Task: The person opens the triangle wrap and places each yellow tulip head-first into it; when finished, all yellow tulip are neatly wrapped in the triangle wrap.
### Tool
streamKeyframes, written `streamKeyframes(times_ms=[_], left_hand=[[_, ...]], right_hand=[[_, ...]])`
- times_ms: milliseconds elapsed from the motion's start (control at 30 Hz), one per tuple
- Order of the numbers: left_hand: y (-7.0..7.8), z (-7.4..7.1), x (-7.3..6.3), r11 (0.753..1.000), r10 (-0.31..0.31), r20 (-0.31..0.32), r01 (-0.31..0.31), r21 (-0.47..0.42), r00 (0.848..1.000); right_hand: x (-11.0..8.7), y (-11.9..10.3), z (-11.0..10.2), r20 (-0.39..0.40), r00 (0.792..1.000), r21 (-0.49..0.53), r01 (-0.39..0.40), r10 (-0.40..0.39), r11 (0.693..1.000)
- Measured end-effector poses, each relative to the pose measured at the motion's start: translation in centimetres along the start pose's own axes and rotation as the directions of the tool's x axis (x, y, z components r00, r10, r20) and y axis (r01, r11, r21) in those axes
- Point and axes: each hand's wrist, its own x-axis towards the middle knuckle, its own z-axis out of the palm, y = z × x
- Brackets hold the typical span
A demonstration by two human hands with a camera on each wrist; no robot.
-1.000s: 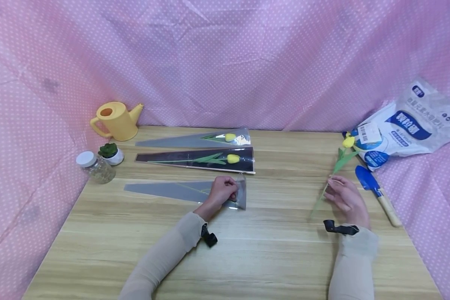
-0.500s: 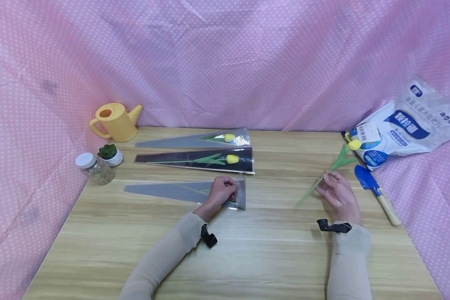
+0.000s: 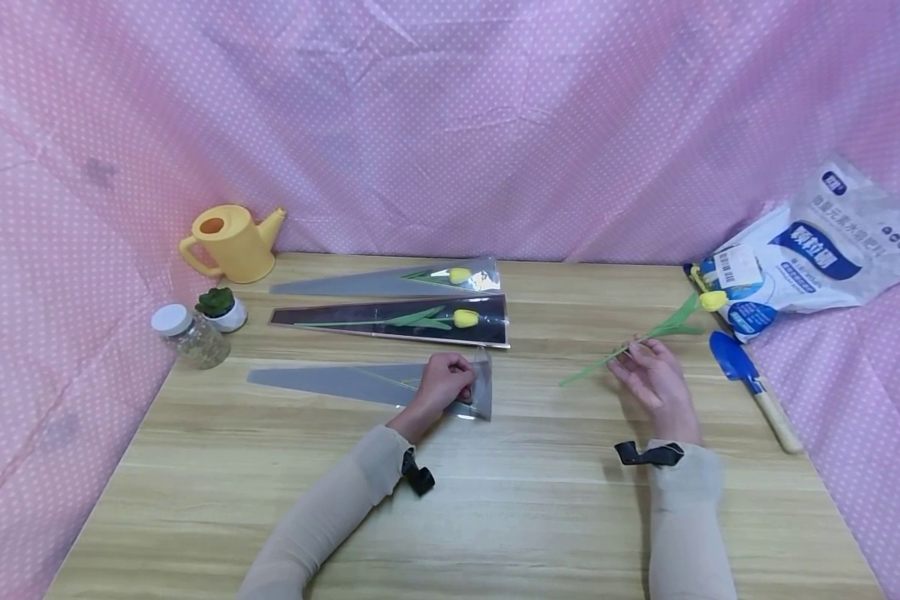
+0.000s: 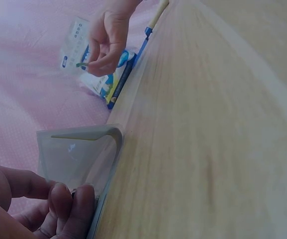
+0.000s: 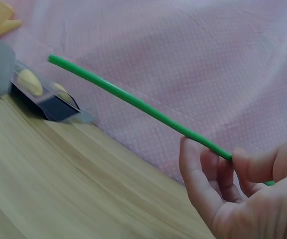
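Note:
My left hand pinches the film near the wide end of a grey see-through flower sleeve that lies on the table. In the left wrist view, the mouth of this sleeve bulges up, its front layer apart from the back one. On the right, my right hand holds a yellow artificial tulip by its green stem, between thumb and fingers. The bloom points away to the right, and the bare stem end juts out leftward above the table.
Behind lie a black sleeve and a grey sleeve, each with a yellow tulip. A yellow watering can, potted succulent and lidded jar stand left. A white bag and blue trowel lie right.
My right hand has moved left with the tulip, and the stem has tipped from steep to flatter, its end now pointing left toward the sleeve. The left hand stays put.

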Motion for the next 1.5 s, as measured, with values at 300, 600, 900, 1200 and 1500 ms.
streamKeyframes(times_ms=[300,600,900,1200,1500], left_hand=[[0.0,0.0,0.0,1.0,-0.002,-0.002,0.002,0.01,1.0],[-0.1,0.0,0.1,1.0,-0.001,0.002,0.001,0.005,1.0],[0.0,0.1,-0.1,1.0,0.01,-0.005,-0.01,0.004,1.0],[0.0,0.1,-0.1,1.0,0.006,-0.015,-0.006,0.013,1.0],[0.1,0.1,-0.1,1.0,-0.004,-0.018,0.004,0.021,1.0]], right_hand=[[-0.1,0.9,1.6,-0.071,0.996,0.008,0.057,-0.056,0.998],[0.0,1.9,3.8,-0.228,0.972,0.072,0.078,-0.06,0.994],[-0.7,4.6,5.7,-0.293,0.952,0.053,0.106,-0.086,0.993],[-1.0,7.3,7.7,-0.314,0.93,-0.05,0.183,-0.189,0.982],[-0.7,9.0,9.1,-0.315,0.921,-0.125,0.2,-0.23,0.972]])
